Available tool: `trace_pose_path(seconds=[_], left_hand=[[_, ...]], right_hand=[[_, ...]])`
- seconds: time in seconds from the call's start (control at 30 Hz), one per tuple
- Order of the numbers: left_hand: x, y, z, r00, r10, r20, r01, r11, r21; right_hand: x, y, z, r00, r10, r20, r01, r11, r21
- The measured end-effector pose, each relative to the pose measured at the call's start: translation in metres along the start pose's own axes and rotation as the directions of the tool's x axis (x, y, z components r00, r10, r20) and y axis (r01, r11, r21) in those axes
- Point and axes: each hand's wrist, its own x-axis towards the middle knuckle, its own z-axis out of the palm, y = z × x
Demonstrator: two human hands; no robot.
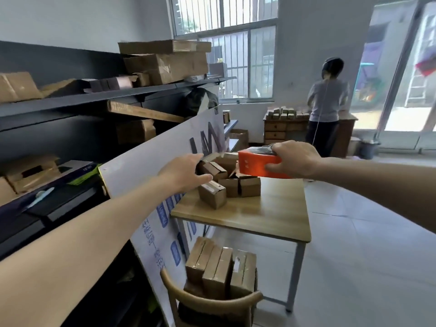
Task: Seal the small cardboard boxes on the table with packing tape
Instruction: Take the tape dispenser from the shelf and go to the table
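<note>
Starting nearest you: a chair holds a stack of boxes stood on end, glossy strips along their seams, so these read as finished work set aside. Above it the table is bare wood along its near edge. The small cardboard boxes sit bunched at its far left corner, against the leaning white board. Several in that heap show raised flaps, so the bulk of the sealing looks to be ahead of you; the closest box has its flaps down, but you cannot tell if tape is on it. Your arms are both stretched out, hands apart. Your left hand is over the left side of the heap, palm down, thumb straight out above the closest box; its fingers are hidden behind the hand, so whether they hold a box cannot be told. Your right hand grips the orange tape dispenser from above and behind, held level over the right side of the heap, not touching any box. Likely step: picking the next box to tape. Farther off, dark shelving with larger cartons runs along the left. At the back a second person stands at a desk lined with more small boxes.
</note>
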Motion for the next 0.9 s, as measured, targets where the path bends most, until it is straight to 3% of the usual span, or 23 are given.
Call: trace_pose_path(seconds=[0.5,0.9], left_hand=[[0.108,0.046,0.046,0.979,0.194,0.068,-0.190,0.980,-0.050],[0.189,0.149,0.097,0.984,0.148,0.096,-0.144,0.988,-0.051]], right_hand=[[0.007,0.073,0.027,0.982,0.189,-0.011,-0.189,0.982,0.001],[0.040,0.219,0.067,0.988,0.154,0.023,-0.154,0.988,0.004]])
